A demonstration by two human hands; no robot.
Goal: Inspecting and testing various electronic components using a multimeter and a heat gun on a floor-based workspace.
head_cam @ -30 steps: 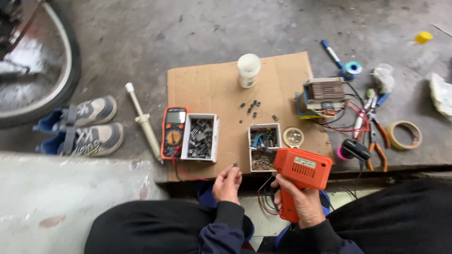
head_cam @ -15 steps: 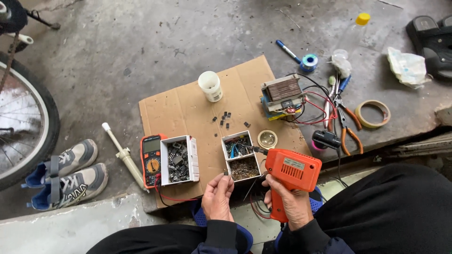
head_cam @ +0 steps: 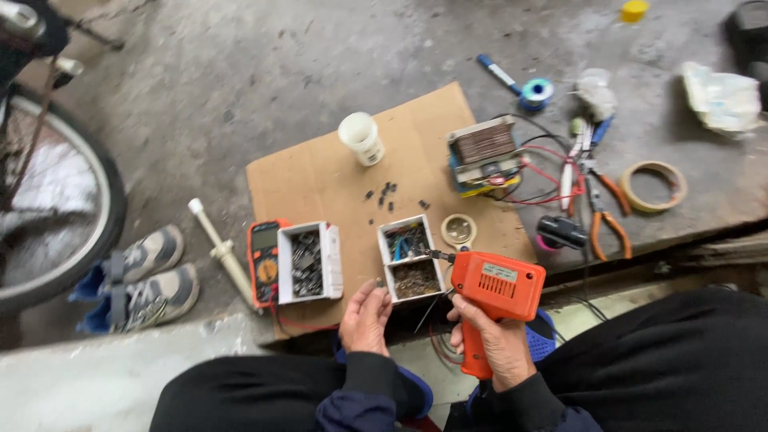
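Right hand gripped the handle of an orange soldering gun, its thin tip pointing left toward a small white two-compartment box just ahead of the knuckles. Left hand was beside it, fingers pinched narrowly on a tiny dark part near the box's left wall. Further left of that hand were a second white box of dark parts and an orange multimeter. All lay on a cardboard sheet. Beyond the right hand sat a transformer with red wires, and pliers lay to its right.
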